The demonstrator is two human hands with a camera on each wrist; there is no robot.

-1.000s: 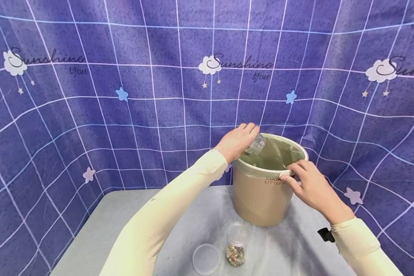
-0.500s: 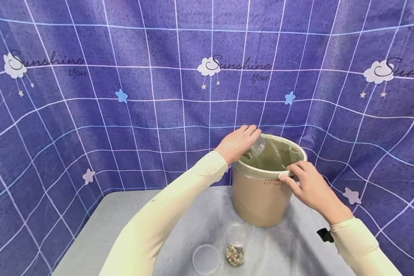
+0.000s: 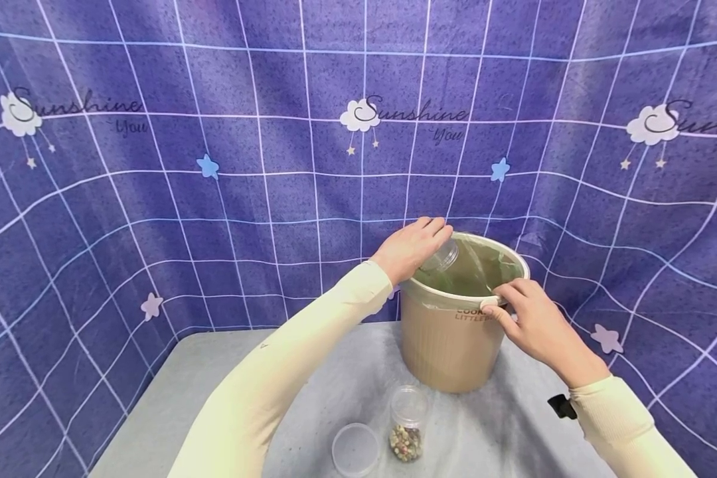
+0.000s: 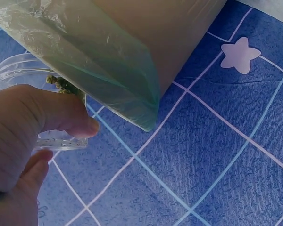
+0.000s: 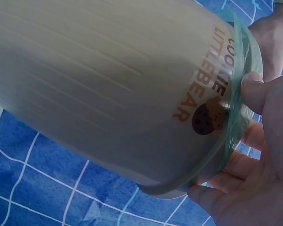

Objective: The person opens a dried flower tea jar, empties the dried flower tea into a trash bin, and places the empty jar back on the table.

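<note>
My left hand [image 3: 411, 249] grips a clear plastic jar [image 3: 446, 256], tilted with its mouth over the left side of a beige trash bin [image 3: 448, 352]. Small greenish-brown dried buds [image 4: 62, 84] show inside this jar in the left wrist view. My right hand [image 3: 533, 325] holds the bin's near right rim, thumb outside and fingers over the edge. Between thumb and fingers lies the rim with its thin green bag liner [image 5: 237, 89]. The bottom of the bin is hidden.
A second clear jar [image 3: 407, 425], partly filled with dried buds, stands on the grey table [image 3: 227, 358] in front of the bin. Beside it lies a round translucent lid [image 3: 356, 450]. A blue-purple gridded curtain [image 3: 311, 199] hangs close behind the bin.
Dark bits seen in the held jar half a second ago no longer show in the head view. Both hands stay nearly in place.
</note>
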